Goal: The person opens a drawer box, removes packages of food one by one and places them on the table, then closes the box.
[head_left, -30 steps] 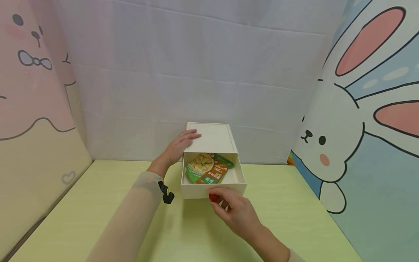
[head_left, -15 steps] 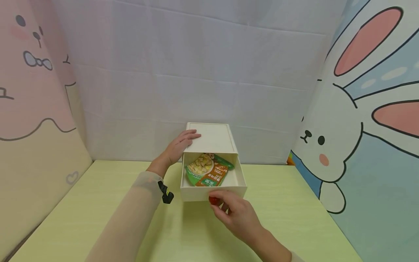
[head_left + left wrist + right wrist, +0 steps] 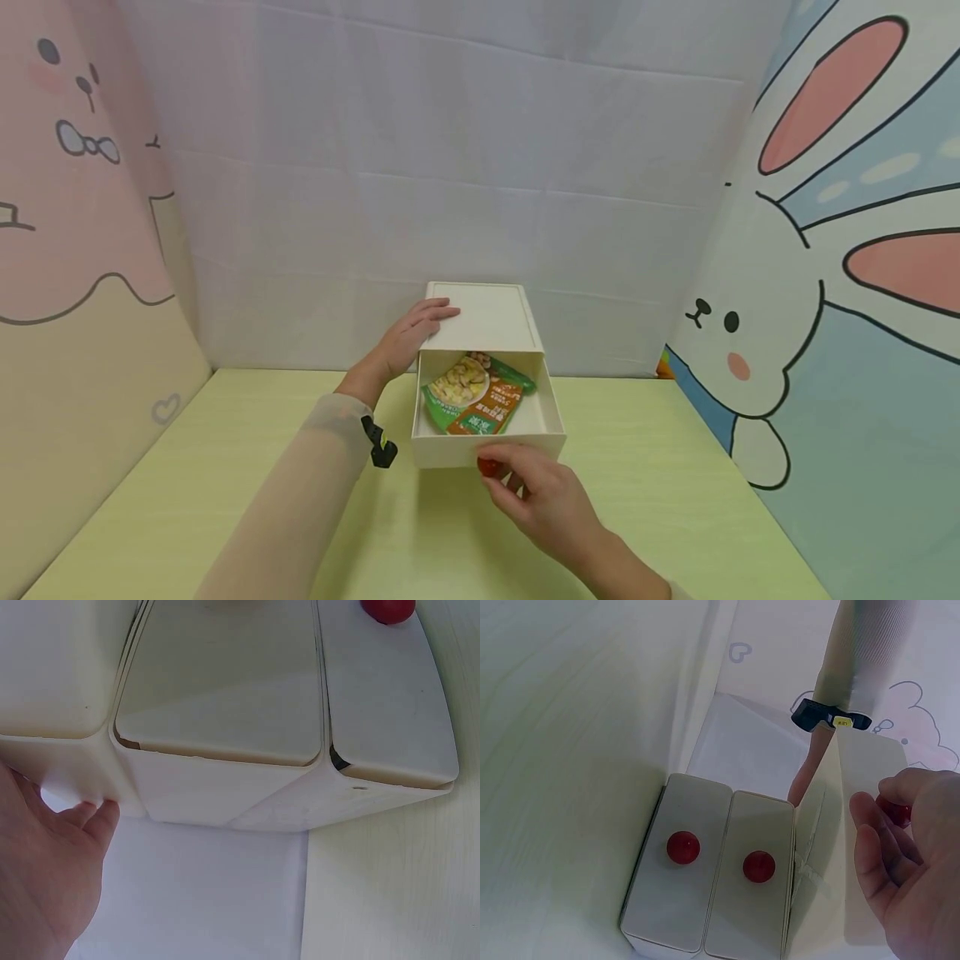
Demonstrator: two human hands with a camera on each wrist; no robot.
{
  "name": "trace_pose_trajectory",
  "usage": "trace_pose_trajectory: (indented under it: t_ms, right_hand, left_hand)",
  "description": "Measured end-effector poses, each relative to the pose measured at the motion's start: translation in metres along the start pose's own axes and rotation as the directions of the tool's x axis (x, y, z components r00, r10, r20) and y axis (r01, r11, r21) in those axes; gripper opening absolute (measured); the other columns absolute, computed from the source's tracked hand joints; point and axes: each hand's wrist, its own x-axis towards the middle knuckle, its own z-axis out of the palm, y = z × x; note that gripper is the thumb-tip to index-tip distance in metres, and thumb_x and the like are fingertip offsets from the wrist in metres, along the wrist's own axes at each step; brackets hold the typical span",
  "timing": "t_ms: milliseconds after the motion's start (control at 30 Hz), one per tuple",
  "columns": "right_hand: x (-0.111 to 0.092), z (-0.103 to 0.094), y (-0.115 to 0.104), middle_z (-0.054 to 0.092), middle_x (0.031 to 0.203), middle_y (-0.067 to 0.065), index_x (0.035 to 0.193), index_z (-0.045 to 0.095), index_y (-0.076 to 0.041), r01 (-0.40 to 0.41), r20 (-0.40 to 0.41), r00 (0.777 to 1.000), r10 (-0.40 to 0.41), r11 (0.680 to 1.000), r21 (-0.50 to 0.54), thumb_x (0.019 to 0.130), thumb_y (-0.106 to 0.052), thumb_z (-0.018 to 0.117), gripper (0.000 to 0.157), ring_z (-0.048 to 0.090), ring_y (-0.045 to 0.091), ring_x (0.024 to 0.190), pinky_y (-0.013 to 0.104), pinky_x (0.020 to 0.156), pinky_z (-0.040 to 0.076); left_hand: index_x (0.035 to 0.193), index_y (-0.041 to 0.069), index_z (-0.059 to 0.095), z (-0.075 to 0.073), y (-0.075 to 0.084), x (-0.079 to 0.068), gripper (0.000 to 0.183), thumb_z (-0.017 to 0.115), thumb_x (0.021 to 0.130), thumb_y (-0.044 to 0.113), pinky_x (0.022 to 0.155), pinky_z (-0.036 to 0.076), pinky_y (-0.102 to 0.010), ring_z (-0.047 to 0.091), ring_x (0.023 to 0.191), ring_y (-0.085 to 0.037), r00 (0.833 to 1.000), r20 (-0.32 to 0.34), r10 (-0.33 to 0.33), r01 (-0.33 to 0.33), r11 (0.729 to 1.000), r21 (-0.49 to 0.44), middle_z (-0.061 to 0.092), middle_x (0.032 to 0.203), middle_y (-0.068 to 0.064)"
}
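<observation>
In the head view, the left hand (image 3: 408, 337) rests with extended fingers on the top of a white drawer cabinet (image 3: 483, 317) on the tabletop (image 3: 660, 467). The right hand's (image 3: 543, 500) fingers pinch the red knob (image 3: 487, 467) of the pulled-out upper drawer (image 3: 450, 453); a green-and-orange food packet (image 3: 476, 396) lies inside. The left wrist view shows the left hand touching the cabinet beside closed drawer fronts (image 3: 217, 690). In the right wrist view, two lower knobs (image 3: 683, 847) stand apart from the right hand.
</observation>
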Motion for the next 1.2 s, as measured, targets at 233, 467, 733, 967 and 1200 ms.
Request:
trace_pose_trajectory:
  t_ms: [233, 467, 733, 967, 1200]
  right_hand:
    - [-0.003, 0.000, -0.003, 0.080, 0.104, -0.001, 0.124, 0.075, -0.013, 0.007, 0.004, 1.000, -0.007, 1.000, -0.005, 0.087, 0.003, 0.086, 0.041, 0.068, -0.001, 0.078, 0.009, 0.068, 0.056]
    - [-0.006, 0.001, -0.005, 0.079, 0.103, -0.001, 0.125, 0.075, -0.013, 0.014, 0.016, 1.000, -0.014, 1.000, -0.021, 0.087, 0.003, 0.085, 0.042, 0.069, -0.001, 0.078, 0.008, 0.068, 0.055]
    - [-0.009, 0.003, -0.009, 0.079, 0.105, -0.003, 0.125, 0.075, -0.014, -0.003, 0.036, 0.999, 0.004, 1.000, -0.029, 0.089, 0.001, 0.086, 0.041, 0.069, -0.002, 0.080, 0.008, 0.069, 0.055]
    - [-0.011, 0.005, -0.010, 0.080, 0.106, -0.002, 0.126, 0.074, -0.014, 0.021, 0.030, 0.999, -0.020, 0.999, -0.026, 0.088, 0.002, 0.086, 0.043, 0.070, -0.001, 0.080, 0.008, 0.069, 0.055]
    - [-0.012, 0.008, -0.010, 0.080, 0.107, -0.002, 0.127, 0.074, -0.013, 0.045, 0.023, 0.999, -0.044, 0.999, -0.031, 0.088, 0.001, 0.086, 0.043, 0.071, 0.000, 0.081, 0.007, 0.070, 0.055]
  left_hand:
    - [0.161, 0.010, 0.056, 0.000, -0.001, -0.001, 0.053, 0.034, 0.116, 0.027, 0.135, 0.017, -0.069, 0.019, 0.171, -0.039, 1.000, 0.001, 0.012, -0.012, 1.000, 0.000, 0.030, 0.181, -0.009]
    - [0.161, 0.010, 0.056, 0.001, -0.003, -0.002, 0.052, 0.034, 0.116, 0.025, 0.135, 0.016, -0.069, 0.018, 0.171, -0.039, 1.000, -0.002, 0.015, -0.015, 1.000, -0.016, 0.030, 0.181, -0.009]
    - [0.161, 0.010, 0.056, 0.000, -0.006, -0.001, 0.052, 0.034, 0.117, 0.026, 0.135, 0.017, -0.069, 0.018, 0.171, -0.039, 1.000, 0.005, 0.016, -0.016, 1.000, -0.022, 0.029, 0.182, -0.010]
    - [0.161, 0.009, 0.055, 0.000, -0.010, -0.001, 0.052, 0.034, 0.117, 0.026, 0.134, 0.017, -0.069, 0.018, 0.171, -0.040, 1.000, 0.005, 0.027, -0.027, 0.999, -0.028, 0.029, 0.181, -0.010]
    - [0.161, 0.010, 0.056, 0.000, -0.013, 0.000, 0.052, 0.034, 0.117, 0.027, 0.135, 0.016, -0.069, 0.018, 0.171, -0.039, 1.000, 0.001, 0.023, -0.023, 0.999, -0.028, 0.029, 0.182, -0.009]
